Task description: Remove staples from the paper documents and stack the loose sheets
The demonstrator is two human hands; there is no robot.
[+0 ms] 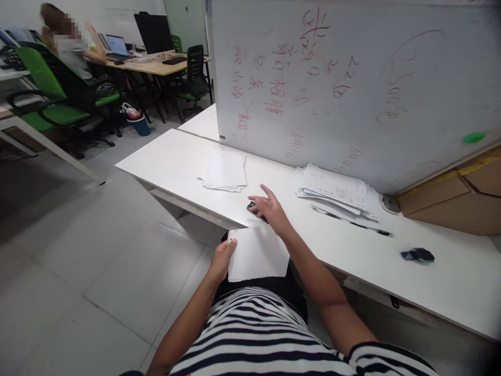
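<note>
My left hand pinches the left edge of a white sheet of paper that hangs over the front edge of the white table above my lap. Just past the sheet, my right hand rests on a small black object on the table, with the index finger stretched out and the other fingers curled over it. I cannot make out what the black object is.
A small paper pile lies at the table's left, a larger stack at right with a black pen beside it. A dark blue object lies farther right. A whiteboard stands behind. A person sits at a far desk.
</note>
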